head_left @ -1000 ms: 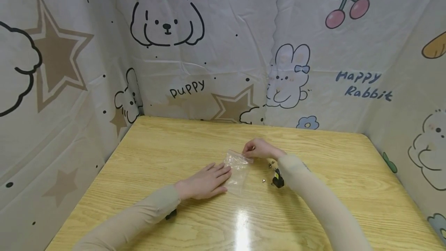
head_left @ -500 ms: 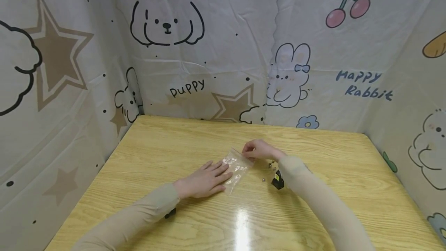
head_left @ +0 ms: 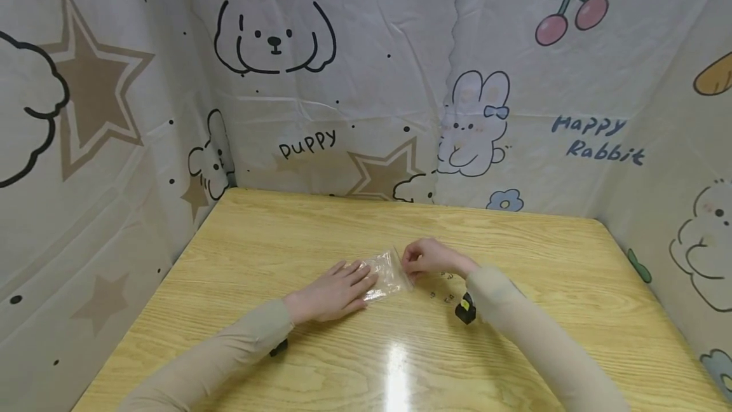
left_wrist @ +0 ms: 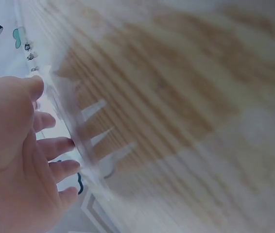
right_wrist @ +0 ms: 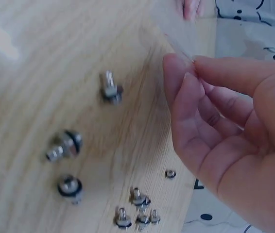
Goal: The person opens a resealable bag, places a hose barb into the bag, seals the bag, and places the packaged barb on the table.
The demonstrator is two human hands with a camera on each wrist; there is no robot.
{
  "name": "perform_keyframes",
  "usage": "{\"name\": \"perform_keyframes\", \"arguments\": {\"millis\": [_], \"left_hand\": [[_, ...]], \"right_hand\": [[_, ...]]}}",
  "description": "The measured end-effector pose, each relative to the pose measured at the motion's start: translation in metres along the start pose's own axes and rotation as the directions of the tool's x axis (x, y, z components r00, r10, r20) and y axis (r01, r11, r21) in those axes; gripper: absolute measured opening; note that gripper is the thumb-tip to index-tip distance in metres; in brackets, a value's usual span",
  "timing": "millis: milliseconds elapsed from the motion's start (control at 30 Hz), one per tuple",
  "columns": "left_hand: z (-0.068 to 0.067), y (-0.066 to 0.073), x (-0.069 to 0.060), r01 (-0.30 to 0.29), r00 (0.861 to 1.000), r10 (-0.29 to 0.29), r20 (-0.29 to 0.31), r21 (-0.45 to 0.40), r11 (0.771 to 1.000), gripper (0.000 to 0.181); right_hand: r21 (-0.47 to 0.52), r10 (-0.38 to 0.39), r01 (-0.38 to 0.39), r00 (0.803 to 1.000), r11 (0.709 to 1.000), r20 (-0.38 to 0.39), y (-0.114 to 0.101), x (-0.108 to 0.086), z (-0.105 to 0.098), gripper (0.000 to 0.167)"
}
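Observation:
A clear zip bag [head_left: 389, 277] lies on the wooden table between the two hands in the head view. My left hand [head_left: 332, 294] rests on the bag's left part with its fingers spread and nearly straight. In the left wrist view, that hand's fingertips [left_wrist: 62, 145] touch the transparent plastic. At the bag's right end, my right hand [head_left: 431, 257] pinches the edge by the zip strip. Close up in the right wrist view, the thumb and forefinger of the right hand [right_wrist: 239, 116] meet on the bag's edge [right_wrist: 174, 24].
Several small metal fittings with dark rings [right_wrist: 68, 145] lie loose on the table [head_left: 320, 221] below the right hand. A black wrist camera [head_left: 466, 309] sits under the right forearm, another [head_left: 279, 348] under the left. A printed curtain [head_left: 366, 100] stands behind.
The bag has turned so that its zip end now faces right. My right hand has moved slightly right and nearer with that end. The left hand has shifted slightly left.

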State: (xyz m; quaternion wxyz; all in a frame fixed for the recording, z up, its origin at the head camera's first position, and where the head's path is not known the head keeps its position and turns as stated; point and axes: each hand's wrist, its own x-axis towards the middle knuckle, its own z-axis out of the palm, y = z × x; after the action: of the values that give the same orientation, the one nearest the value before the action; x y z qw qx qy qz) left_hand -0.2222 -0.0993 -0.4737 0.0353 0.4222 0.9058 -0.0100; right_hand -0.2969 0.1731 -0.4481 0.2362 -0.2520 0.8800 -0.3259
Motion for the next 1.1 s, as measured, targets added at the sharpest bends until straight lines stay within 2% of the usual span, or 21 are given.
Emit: {"name": "perform_keyframes", "arguments": {"millis": [200,300,467,733,867,967,1100], "left_hand": [[0.002,-0.002,-0.002,-0.030,0.999,0.032,-0.019,0.064,0.998,0.053],[0.004,-0.003,-0.001,-0.032,0.999,0.033,-0.018,0.064,0.997,0.053],[0.002,-0.004,0.000,-0.004,1.000,0.004,0.006,0.003,1.000,0.053],[-0.005,0.000,0.005,0.023,0.999,-0.019,0.035,-0.124,0.992,0.056],[-0.007,0.002,0.011,-0.007,1.000,0.002,-0.023,-0.187,0.982,0.056],[-0.006,0.004,0.017,-0.046,0.996,0.024,-0.089,-0.247,0.968,0.048],[-0.006,0.006,0.028,-0.067,0.989,0.013,-0.144,-0.374,0.925,0.033]], "right_hand": [[0.002,0.045,-0.045,0.996,0.999,-0.073,-0.006,-0.003,0.009,0.015],[0.008,0.080,-0.079,0.992,0.997,-0.102,-0.008,-0.004,0.013,0.014],[0.006,0.106,-0.106,0.987,0.994,-0.124,-0.010,-0.008,0.017,0.009],[-0.033,0.089,-0.095,0.983,0.995,-0.160,-0.015,-0.016,0.024,0.007],[-0.017,0.087,-0.091,0.981,0.996,-0.176,-0.016,-0.018,0.026,0.007],[0.008,0.094,-0.094,0.979,0.996,-0.182,-0.015,-0.019,0.028,0.007],[0.037,0.106,-0.101,0.977,0.994,-0.187,-0.015,-0.021,0.030,0.007]]}}
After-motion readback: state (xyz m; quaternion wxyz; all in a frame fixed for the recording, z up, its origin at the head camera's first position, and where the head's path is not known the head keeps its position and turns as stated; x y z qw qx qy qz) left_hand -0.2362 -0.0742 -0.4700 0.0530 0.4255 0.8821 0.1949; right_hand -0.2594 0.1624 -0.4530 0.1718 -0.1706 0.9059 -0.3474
